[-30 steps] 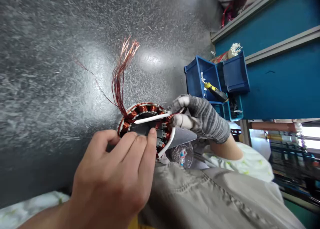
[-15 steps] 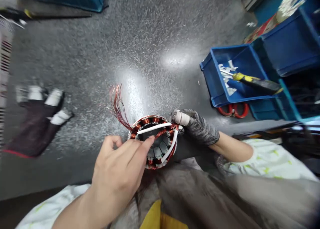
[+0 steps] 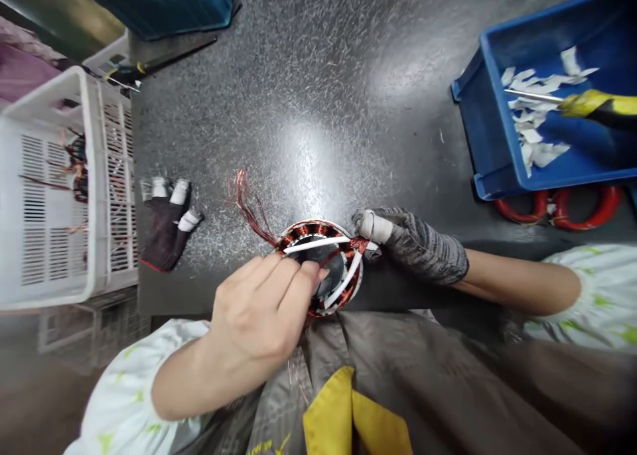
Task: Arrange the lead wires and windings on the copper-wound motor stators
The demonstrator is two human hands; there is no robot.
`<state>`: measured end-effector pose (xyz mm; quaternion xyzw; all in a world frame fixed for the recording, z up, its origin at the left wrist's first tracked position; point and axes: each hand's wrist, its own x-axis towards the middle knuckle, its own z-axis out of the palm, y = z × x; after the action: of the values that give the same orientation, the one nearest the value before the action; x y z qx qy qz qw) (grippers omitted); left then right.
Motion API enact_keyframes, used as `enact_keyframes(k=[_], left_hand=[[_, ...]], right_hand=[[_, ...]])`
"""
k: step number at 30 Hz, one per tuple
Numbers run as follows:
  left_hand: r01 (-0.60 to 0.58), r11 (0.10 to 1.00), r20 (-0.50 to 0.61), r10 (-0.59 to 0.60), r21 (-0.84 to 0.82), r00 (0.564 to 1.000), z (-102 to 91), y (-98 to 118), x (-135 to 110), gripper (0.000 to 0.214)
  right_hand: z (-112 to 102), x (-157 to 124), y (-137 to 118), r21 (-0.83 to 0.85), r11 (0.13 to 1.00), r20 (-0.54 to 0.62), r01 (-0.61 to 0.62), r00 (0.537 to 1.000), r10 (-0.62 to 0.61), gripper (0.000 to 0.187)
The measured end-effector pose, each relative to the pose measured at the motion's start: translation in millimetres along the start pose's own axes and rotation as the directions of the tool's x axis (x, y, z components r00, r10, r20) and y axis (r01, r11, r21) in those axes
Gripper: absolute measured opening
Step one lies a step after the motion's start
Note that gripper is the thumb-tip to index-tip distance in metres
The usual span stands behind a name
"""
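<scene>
A round motor stator [image 3: 343, 259] with copper windings and white sleeved leads rests at the near edge of a grey speckled bench [image 3: 308, 110]. My bare left hand [image 3: 261, 312] grips its left rim, fingers reaching into the bore. My right hand [image 3: 408, 243], in a grey knit glove with a taped fingertip, pinches the white lead and winding at the stator's right rim. A bundle of loose copper wire ends [image 3: 249, 206] sticks out to the upper left.
A dark glove with taped fingers [image 3: 166, 226] lies left of the stator. A white slotted crate [image 3: 54, 190] stands at the far left. A blue bin [image 3: 542, 97] holds white scraps and a yellow-handled tool [image 3: 587, 103]. Red-handled scissors [image 3: 557, 206] lie below it.
The view has swung down and left, bringing the crate and the dark glove into sight. My left fingers have pushed further into the stator bore. My right hand keeps its pinch.
</scene>
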<state>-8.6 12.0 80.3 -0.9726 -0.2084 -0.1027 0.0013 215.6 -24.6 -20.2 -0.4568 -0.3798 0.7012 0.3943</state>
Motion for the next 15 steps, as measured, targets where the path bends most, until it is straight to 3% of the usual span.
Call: enact_keyframes(k=[6, 11, 15], left_hand=[[-0.056, 0.998, 0.002, 0.056, -0.006, 0.998, 4.2, -2.2, 12.6, 0.023], [-0.003, 1.000, -0.125, 0.001, -0.016, 0.992, 24.7, 5.8, 6.0, 0.017], [0.029, 0.996, -0.223, -0.048, -0.088, 0.974, 39.7, 11.8, -1.4, 0.017]], right_hand=[[-3.5, -3.3, 24.3, 0.083, 0.991, -0.168, 0.101, 0.982, -0.087, 0.057], [-7.9, -14.4, 36.4, 0.054, 0.988, -0.299, 0.144, 0.946, -0.121, 0.055], [-9.7, -24.3, 33.9, -0.032, 0.995, -0.387, 0.099, 0.916, -0.104, 0.053]])
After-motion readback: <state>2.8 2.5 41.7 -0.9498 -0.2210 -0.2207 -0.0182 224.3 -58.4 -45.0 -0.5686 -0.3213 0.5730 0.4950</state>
